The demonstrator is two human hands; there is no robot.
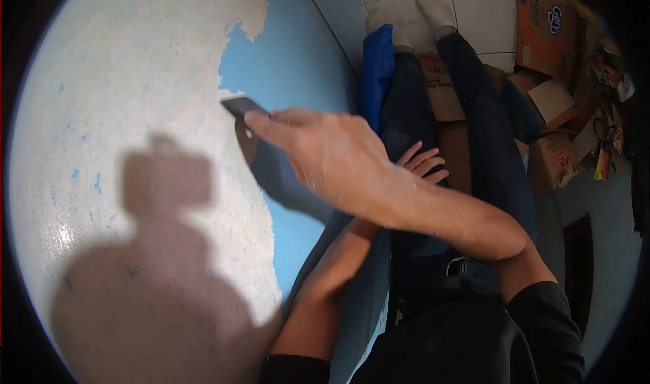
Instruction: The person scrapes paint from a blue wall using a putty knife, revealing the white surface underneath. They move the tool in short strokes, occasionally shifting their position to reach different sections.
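Observation:
My right hand [332, 147] is closed around a dark, flat scraper [245, 106]. The scraper's edge meets the wall where blue paint [291, 66] borders a bare whitish patch [149, 73]. Specks of pale dust lie on the back of that hand and forearm. Below the right forearm, which covers part of it, my left hand [423, 162] rests on my dark trouser leg with its fingers spread. It holds nothing that I can see.
My shadow [169, 269] falls across the wall. Cardboard boxes [545, 29] and loose clutter [602, 127] lie on the right. A blue cloth or bag [378, 73] is beside my leg, over white floor tiles [481, 12].

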